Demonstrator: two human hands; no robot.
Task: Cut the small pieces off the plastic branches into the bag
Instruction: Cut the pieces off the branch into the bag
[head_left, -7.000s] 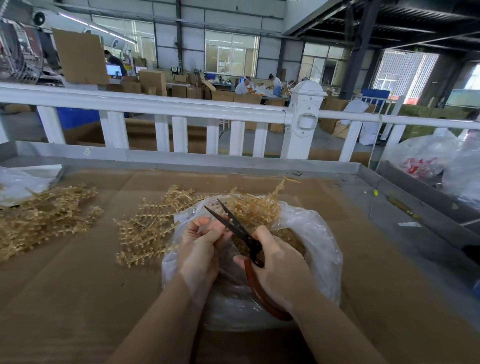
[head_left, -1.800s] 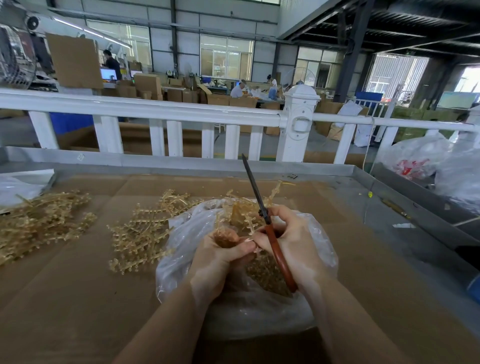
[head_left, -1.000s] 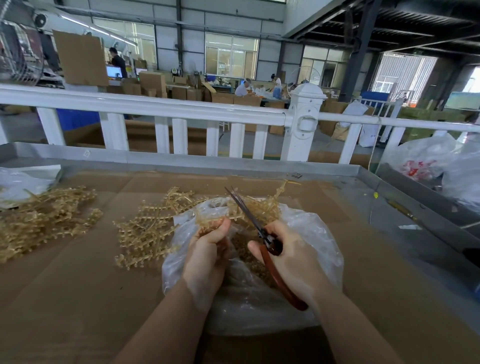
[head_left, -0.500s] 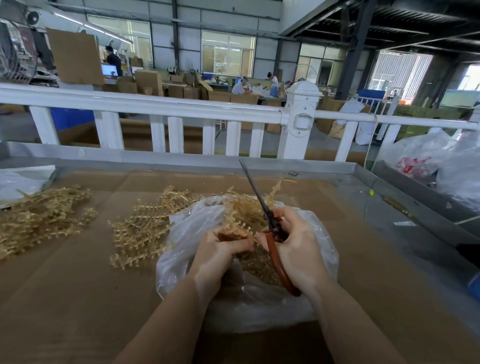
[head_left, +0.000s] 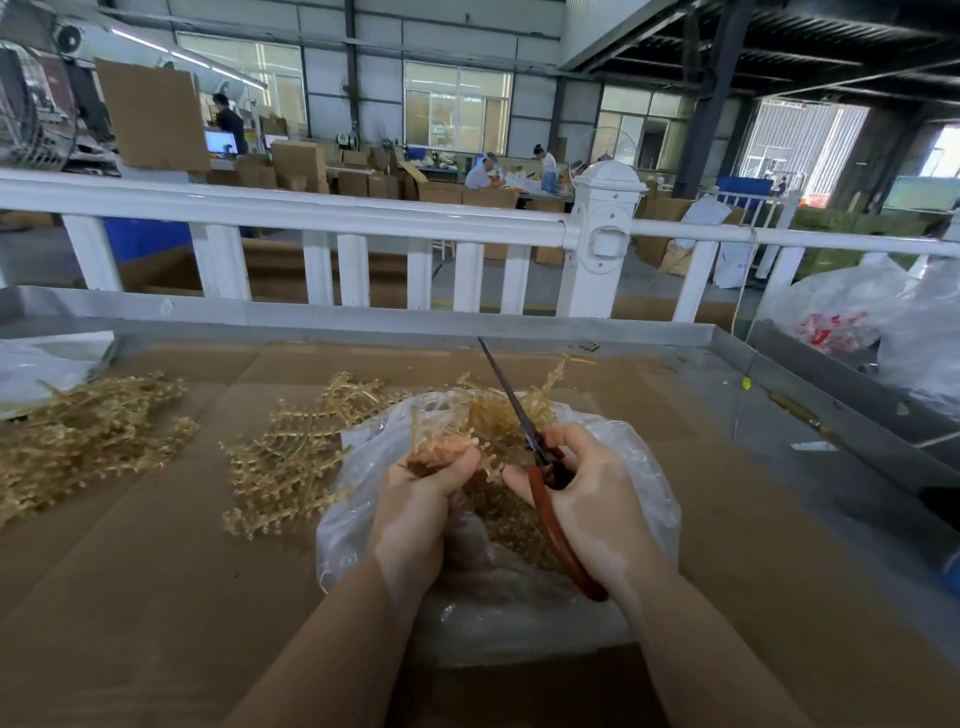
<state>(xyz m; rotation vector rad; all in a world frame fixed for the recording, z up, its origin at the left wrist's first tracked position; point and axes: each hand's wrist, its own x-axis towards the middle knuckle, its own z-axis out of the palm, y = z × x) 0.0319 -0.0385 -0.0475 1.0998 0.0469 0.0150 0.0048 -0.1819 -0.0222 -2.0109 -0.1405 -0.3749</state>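
Note:
A clear plastic bag (head_left: 649, 499) lies open on the cardboard in front of me, with small beige cut pieces (head_left: 514, 525) inside. My left hand (head_left: 415, 499) grips a beige plastic branch (head_left: 441, 426) over the bag's mouth. My right hand (head_left: 587, 499) grips red-handled scissors (head_left: 556, 509); their blades are closed and point up and away beside the branch.
A pile of beige branches (head_left: 291, 452) lies left of the bag, and another pile (head_left: 88, 436) sits at the far left. A metal rim (head_left: 363, 317) and a white railing (head_left: 311, 213) border the table's far edge. Filled plastic bags (head_left: 857, 322) stand at the right.
The scissors have swung between tilted left and upright across the frames, and now stand upright with blades closed. My left hand keeps hold of the branch over the bag.

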